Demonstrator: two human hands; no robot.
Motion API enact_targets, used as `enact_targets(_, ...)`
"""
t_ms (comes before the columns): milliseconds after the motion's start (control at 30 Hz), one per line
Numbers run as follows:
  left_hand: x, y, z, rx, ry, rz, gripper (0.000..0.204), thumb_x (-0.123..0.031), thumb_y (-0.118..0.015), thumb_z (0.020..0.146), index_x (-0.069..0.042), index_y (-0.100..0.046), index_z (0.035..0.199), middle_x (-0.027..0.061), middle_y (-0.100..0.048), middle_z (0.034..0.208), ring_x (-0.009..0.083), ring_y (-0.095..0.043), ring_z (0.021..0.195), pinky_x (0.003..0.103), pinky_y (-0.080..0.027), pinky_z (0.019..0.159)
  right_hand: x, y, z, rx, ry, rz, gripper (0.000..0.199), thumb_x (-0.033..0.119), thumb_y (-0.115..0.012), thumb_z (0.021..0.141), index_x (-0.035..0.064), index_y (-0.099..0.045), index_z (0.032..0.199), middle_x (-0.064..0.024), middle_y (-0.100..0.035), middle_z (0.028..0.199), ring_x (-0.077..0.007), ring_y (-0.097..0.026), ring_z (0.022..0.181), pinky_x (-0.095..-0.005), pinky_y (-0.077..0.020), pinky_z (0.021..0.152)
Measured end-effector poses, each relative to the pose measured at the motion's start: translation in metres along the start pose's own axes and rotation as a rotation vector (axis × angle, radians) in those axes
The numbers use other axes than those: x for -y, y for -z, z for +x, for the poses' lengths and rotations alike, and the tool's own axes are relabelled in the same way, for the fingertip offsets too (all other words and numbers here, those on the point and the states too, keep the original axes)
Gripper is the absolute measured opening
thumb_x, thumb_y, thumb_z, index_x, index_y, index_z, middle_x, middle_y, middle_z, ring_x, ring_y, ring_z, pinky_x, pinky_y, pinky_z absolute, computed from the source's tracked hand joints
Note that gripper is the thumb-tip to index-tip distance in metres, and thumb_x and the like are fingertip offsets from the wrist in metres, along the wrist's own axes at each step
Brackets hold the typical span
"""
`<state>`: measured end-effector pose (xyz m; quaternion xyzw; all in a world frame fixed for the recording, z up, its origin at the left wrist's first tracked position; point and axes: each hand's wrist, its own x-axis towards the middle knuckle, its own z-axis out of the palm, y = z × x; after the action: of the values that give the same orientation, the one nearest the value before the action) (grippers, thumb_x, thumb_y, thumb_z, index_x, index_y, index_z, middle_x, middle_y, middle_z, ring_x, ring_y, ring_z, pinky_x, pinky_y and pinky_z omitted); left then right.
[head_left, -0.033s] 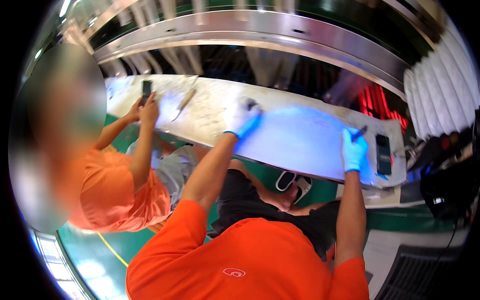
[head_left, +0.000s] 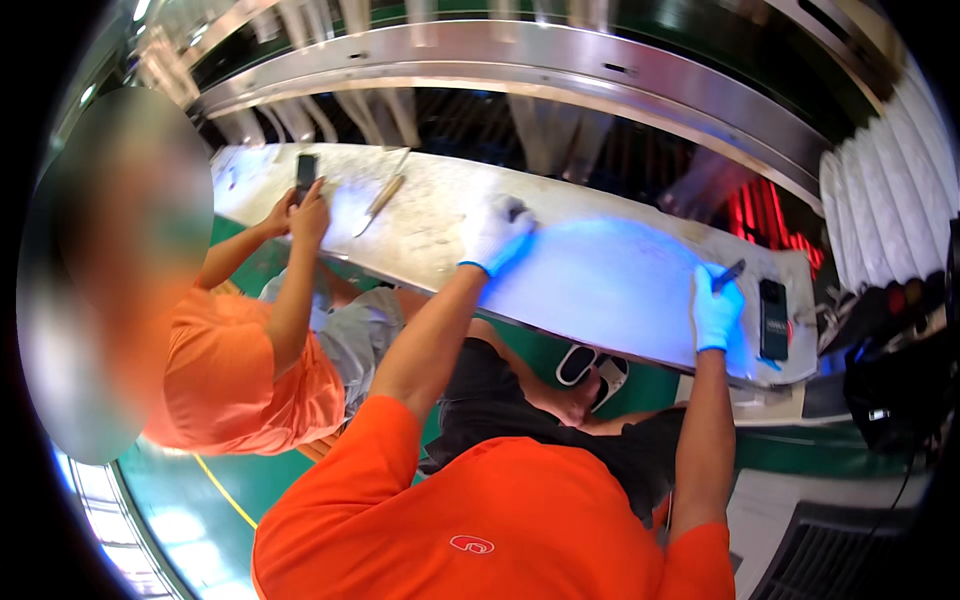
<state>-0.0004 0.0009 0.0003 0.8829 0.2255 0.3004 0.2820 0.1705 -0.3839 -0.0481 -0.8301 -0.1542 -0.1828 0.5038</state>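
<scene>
While the right hand grips a slim dark tool (long axis slanting up-right), the left hand sits well apart, leftward; its grip unclear.

Slim dark tool, tilted, in gloved right hand

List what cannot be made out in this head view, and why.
Dark slim tool: head view, one end hidden by the right grip.
Dark patch at the left grip: head view, too blurred to identify.
Co-worker's dark device: head view, lower part covered by the co-worker's hands.
White pleated material: head view, cut off at the right by the picture's rim.
</scene>
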Motion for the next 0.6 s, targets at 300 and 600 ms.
enact_targets(300,-0.007,0.010,-0.002,0.044,0.070,0.046,0.027,-0.032,-0.071,0.087,-0.008,-0.081,0.097,0.0153,-0.077,0.104,0.0353,-0.073,0.100,0.045,-0.057,0.092,-0.005,-0.003,0.005,0.017,-0.055,0.136,0.018,0.015,-0.078,0.096,-0.0002,-0.078,0.104,-0.0046,-0.077,0.095,-0.0147,-0.069,0.091,-0.0339,-0.0554,0.086)
enact_targets(600,-0.005,0.010,0.000,0.064,0.071,0.034,0.028,-0.033,-0.070,0.087,-0.008,-0.080,0.096,0.0153,-0.076,0.105,0.0351,-0.072,0.102,0.045,-0.056,0.093,-0.009,0.000,0.002,-0.034,0.001,0.144,0.019,0.016,-0.081,0.093,-0.0003,-0.079,0.104,-0.0043,-0.078,0.094,-0.0133,-0.070,0.088,-0.0340,-0.0564,0.083)
